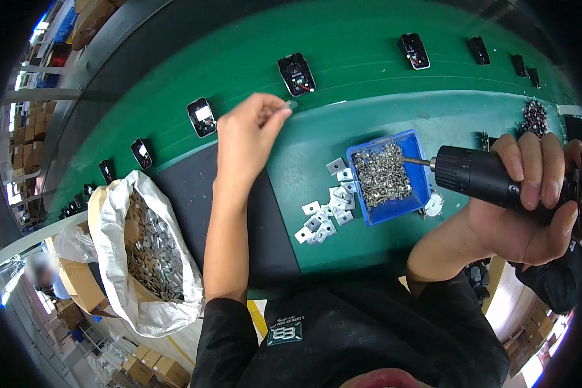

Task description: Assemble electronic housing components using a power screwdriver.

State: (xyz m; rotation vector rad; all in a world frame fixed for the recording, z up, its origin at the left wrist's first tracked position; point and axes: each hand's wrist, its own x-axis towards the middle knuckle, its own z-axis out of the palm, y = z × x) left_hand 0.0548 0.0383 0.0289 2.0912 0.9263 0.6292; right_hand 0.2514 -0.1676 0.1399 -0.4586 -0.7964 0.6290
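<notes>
My left hand [249, 132] is raised near the far edge of the bench, its thumb and fingers pinching a small metal plate [291, 105]. Just beyond it, a black device housing [296, 74] with wires inside lies on the green belt. My right hand [530, 187] is wrapped round a black power screwdriver [472, 173]. The bit [415, 160] points left, its tip over the screws [383, 174] that fill a blue bin [394, 213]. Left of the bin, loose square metal plates [323, 220] with holes lie in a scattered pile.
More housings [202, 118] sit spaced along the green belt [355, 58]. A white sack [110, 226] of metal parts stands at the left, beside a black mat [265, 226]. Small dark parts [535, 116] are heaped at the far right. A person [42, 271] is at the far left.
</notes>
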